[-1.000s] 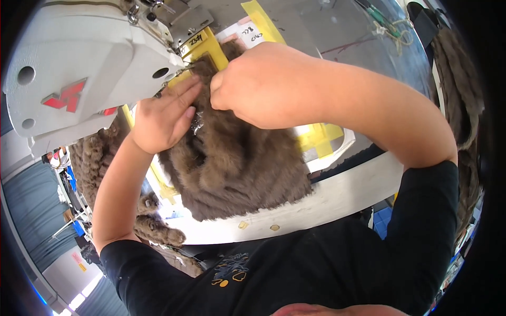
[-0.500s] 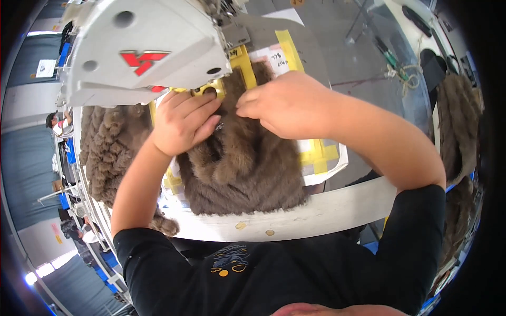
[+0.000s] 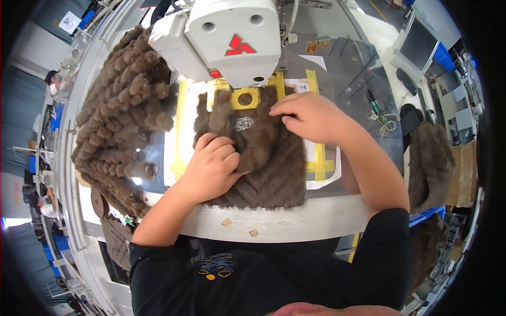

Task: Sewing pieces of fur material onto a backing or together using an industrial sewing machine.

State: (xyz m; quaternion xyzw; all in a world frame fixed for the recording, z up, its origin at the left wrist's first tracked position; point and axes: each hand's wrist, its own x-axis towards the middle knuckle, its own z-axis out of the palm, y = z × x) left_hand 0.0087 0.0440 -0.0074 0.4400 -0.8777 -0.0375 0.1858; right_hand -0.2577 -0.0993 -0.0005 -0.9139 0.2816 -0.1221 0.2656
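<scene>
Head — left hand [image 3: 212, 168], right hand [image 3: 319, 118] at fur [image 3: 279, 184] edges

The furry cloth [image 3: 279, 179] looks matt and shaggy, the machine head [image 3: 232, 29] smooth and faintly glossy.

On my table [image 3: 345, 59], a heap of ruffled brown fur [image 3: 121, 105] lies along the left edge, and a green-handled tool [image 3: 374, 105] near the right one. Near the far right corner I see a dark-screened monitor [image 3: 418, 46]; beyond the right edge, a cardboard box [image 3: 465, 171].
</scene>
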